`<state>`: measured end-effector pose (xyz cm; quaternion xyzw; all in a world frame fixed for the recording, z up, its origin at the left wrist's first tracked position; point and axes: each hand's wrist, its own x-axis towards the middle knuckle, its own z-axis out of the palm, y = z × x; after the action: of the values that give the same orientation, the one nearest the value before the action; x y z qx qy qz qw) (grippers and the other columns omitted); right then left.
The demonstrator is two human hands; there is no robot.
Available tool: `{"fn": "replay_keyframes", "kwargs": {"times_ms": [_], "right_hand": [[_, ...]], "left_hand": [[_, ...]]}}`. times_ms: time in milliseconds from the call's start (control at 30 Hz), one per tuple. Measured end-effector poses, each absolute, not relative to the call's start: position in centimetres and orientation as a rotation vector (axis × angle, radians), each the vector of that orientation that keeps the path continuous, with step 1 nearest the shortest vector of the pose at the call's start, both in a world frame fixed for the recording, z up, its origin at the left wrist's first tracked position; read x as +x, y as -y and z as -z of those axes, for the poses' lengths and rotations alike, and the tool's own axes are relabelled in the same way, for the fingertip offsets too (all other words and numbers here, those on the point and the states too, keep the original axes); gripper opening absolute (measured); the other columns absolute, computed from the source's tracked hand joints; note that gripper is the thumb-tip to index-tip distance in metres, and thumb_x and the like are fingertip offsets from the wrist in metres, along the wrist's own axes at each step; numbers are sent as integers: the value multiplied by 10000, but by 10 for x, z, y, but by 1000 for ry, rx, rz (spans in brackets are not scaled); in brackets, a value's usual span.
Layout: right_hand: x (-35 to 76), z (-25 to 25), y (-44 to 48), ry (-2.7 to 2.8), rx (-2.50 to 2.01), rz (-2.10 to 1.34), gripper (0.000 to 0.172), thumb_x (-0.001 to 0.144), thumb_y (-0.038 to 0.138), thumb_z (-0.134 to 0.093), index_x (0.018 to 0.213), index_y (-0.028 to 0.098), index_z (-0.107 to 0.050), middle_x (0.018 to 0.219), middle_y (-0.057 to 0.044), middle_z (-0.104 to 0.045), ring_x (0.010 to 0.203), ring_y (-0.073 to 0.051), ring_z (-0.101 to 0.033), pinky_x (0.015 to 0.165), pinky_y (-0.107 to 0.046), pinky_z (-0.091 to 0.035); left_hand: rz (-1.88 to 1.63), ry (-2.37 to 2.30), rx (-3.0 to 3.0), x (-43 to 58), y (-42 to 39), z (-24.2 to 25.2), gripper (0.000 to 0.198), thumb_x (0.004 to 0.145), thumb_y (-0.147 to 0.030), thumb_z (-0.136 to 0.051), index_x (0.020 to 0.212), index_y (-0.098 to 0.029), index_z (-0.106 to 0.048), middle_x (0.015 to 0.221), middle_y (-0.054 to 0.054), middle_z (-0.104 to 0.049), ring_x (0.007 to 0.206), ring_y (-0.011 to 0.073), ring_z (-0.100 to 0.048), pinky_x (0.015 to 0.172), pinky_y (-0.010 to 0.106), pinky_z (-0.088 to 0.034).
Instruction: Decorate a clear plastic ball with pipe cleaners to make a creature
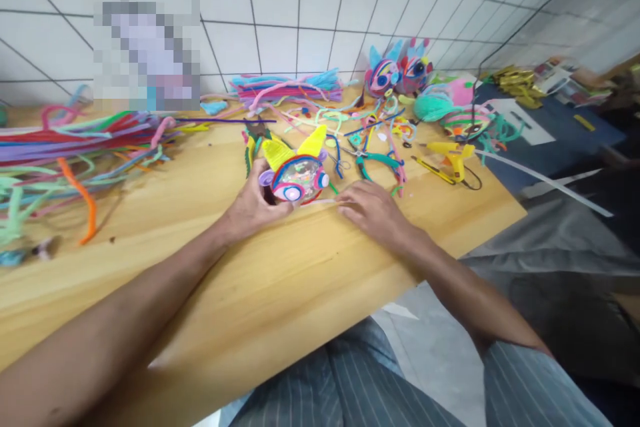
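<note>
My left hand point(255, 203) is wrapped around the left side of a pipe-cleaner animal head point(305, 177). This craft piece has two pointed yellow ears, round blue-and-pink eyes and a shiny, clear-looking middle. A thin pale pipe cleaner point(323, 202) runs from its lower edge to the fingertips of my right hand point(373, 210). Those fingers are pinched together on the strand's end, low over the table. Just beyond the right hand lie pliers with teal handles point(377, 160) and small scissors point(341, 161). Another pair of pliers point(256, 133), partly hidden, is behind the left ear.
Bundles of coloured pipe cleaners point(75, 137) cover the wooden table's point(240, 300) left side; another bundle point(285, 88) lies by the tiled wall. Finished animal heads point(383, 80) stand at the back right. A yellow glue gun point(455, 160) lies near the right edge.
</note>
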<state>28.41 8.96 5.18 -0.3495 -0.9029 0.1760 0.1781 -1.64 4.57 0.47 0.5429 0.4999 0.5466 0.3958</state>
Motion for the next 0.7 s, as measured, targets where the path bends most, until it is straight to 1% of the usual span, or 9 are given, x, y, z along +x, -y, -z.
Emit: {"fn": "replay_keyframes", "kwargs": {"times_ms": [67,167,267,333,400,500,567,633,700], "right_hand": [[262,-45,-96,2646,-971,-409,146,1081,255,-662,1110,222,-802,1137,-151,-806,1132,-328,-731,1054,-495,-586],[249,-32,-102,2694,-959,-281,209,1109,228,-590,1072,236,-795,1134,-160,-795,1103,-337,-714,1026,-505,-597],[255,-33,-97,2679,-951,-282,258,1108,213,-547,956,251,-752,1034,-133,-794,1030,-316,-718,974,-474,-604],[266,-47,-89,2660,-960,-391,234,1094,224,-561,932,251,-729,954,-92,-791,942,-282,-726,905,-426,-608],[278,-70,-80,2589,-958,-503,199,1099,244,-575,990,253,-741,926,-47,-793,856,-239,-730,826,-374,-601],[283,-109,-76,2435,-862,-481,144,1102,256,-634,1069,274,-773,940,-18,-792,820,-211,-732,764,-342,-572],[273,-127,-82,2390,-780,-432,115,1086,246,-686,1061,288,-789,900,-4,-768,773,-198,-701,722,-330,-540],[256,-135,-92,2393,-701,-376,111,1071,228,-714,1030,289,-798,883,-7,-758,763,-198,-680,724,-338,-529],[237,-136,-102,2432,-626,-299,115,1065,215,-719,1012,279,-799,913,-25,-775,809,-214,-689,773,-361,-542]], "left_hand": [[-1392,-1214,1371,-15,-48,-3,836,647,-385,-1052,1318,-257,-570,1195,43,-762,1098,269,-825,965,382,-710],[-1410,-1170,1396,-14,-52,-2,838,642,-381,-1038,1327,-263,-572,1243,54,-756,1144,268,-811,1008,386,-699],[-1395,-1148,1391,-12,-52,-3,812,657,-361,-1022,1323,-251,-571,1276,66,-748,1191,277,-807,1030,377,-699],[-1384,-1145,1383,-10,-52,-4,803,668,-343,-1007,1332,-238,-568,1322,87,-738,1248,299,-798,1045,382,-702],[-1385,-1157,1418,-9,-52,-5,808,671,-321,-991,1353,-229,-569,1372,107,-728,1345,335,-765,1113,421,-688],[-1396,-1175,1526,-9,-53,-5,822,697,-326,-969,1405,-214,-566,1433,133,-720,1477,372,-693,1273,508,-600],[-1392,-1170,1584,-9,-53,-4,848,730,-358,-958,1458,-205,-550,1486,155,-709,1509,377,-673,1323,536,-553],[-1394,-1178,1625,-10,-54,-2,882,758,-389,-947,1511,-197,-529,1536,177,-692,1516,380,-669,1327,544,-545],[-1386,-1193,1659,-10,-54,1,916,776,-411,-939,1557,-194,-512,1579,191,-670,1524,390,-660,1319,555,-548]]}}
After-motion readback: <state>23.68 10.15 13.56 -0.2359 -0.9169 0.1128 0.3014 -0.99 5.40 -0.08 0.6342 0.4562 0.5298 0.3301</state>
